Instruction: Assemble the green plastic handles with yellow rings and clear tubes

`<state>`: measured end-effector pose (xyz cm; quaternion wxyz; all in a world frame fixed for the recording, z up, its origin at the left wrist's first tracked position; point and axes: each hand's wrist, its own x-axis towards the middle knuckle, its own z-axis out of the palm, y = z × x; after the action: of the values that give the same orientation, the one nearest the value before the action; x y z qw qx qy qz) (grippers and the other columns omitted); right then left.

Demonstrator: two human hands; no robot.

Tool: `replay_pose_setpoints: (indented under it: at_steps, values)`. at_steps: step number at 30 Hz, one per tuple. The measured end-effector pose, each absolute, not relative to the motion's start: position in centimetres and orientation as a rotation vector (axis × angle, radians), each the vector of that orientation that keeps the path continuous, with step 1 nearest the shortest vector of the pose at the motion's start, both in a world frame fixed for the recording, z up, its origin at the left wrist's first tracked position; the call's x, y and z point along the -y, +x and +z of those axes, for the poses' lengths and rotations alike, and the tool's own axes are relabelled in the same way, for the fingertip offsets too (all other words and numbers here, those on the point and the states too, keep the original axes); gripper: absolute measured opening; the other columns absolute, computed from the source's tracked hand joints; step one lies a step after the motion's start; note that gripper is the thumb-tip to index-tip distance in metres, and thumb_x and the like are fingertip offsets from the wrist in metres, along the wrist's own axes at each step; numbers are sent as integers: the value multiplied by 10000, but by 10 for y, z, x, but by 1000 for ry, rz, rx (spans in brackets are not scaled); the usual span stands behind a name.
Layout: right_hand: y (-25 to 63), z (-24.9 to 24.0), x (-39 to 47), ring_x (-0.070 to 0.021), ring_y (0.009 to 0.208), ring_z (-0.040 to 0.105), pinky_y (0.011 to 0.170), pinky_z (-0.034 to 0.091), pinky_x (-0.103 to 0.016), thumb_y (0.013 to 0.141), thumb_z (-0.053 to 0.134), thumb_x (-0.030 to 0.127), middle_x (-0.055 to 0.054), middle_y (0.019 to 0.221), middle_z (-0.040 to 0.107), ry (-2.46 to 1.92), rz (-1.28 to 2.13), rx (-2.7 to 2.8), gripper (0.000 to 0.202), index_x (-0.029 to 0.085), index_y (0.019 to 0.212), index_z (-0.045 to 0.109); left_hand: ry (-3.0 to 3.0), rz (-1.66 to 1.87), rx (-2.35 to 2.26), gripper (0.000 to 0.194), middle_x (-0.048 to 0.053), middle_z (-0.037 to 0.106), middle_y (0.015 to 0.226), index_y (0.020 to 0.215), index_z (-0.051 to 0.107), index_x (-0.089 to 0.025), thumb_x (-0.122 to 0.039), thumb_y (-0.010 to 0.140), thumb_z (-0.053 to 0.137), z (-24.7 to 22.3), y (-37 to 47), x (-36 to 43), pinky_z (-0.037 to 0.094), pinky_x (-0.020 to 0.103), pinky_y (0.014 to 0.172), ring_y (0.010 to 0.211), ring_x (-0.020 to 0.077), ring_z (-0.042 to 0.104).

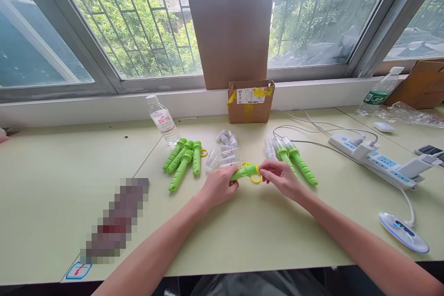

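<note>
My left hand (219, 187) is closed around a green ribbed plastic tube (244, 172) with a threaded end that points right. At that end my right hand (281, 176) pinches a yellow ring (258, 171). More yellow rings (255, 179) lie on the table just below and behind the tube. Several clear plastic caps (227, 157) are heaped beyond my left hand. To the left lies a group of green tubes (181, 170) with threaded ends. Past my right hand, green tubes with clear caps fitted (302, 166) lie side by side, partly hidden by that hand.
A water bottle (163, 120) and a small cardboard box (250, 104) stand at the back. On the right are a power strip (376, 159) with cables, an oval white device (404, 232) and another bottle (379, 91). A pixelated object (118, 219) lies at left.
</note>
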<state>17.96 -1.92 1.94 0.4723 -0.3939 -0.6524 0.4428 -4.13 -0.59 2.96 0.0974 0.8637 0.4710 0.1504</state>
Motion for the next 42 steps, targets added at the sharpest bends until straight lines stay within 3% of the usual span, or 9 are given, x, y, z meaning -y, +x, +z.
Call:
replay_pose_setpoints:
  at_steps: [5,15,21,28,42]
  values:
    - [180,18,18,-146,673,562,524,459,-263,844,606,330,-53,834,587,-971,975,1647,177,179,792,684,2558,464,-1378,240,7,645,781,938,587,-210,-145,739,470,28,-42,5,363,247,584,686,166,579]
    - [180,21,18,-137,650,570,514,453,-247,840,621,336,-17,774,579,-1037,970,1673,150,191,805,602,2555,506,-1319,378,24,690,913,1074,615,-218,-134,727,487,23,-44,3,432,272,672,804,193,623]
    - [182,20,19,-140,660,573,518,477,-248,857,595,348,-18,791,585,-1061,993,1693,147,201,853,587,2563,525,-1320,380,21,692,884,1071,621,-215,-136,726,484,22,-44,3,427,271,648,757,186,615]
    - [180,19,20,-124,660,589,501,495,-246,859,570,288,-54,943,554,-1032,699,1839,101,193,859,604,2636,540,-1397,324,23,687,866,1017,612,-213,-136,733,479,21,-43,3,410,270,616,737,183,616]
    - [180,16,18,-130,631,606,496,533,-257,867,583,347,-56,891,592,-996,622,1828,149,199,854,598,2642,522,-1388,351,30,694,931,1057,606,-220,-130,738,492,24,-41,6,447,276,666,809,194,634]
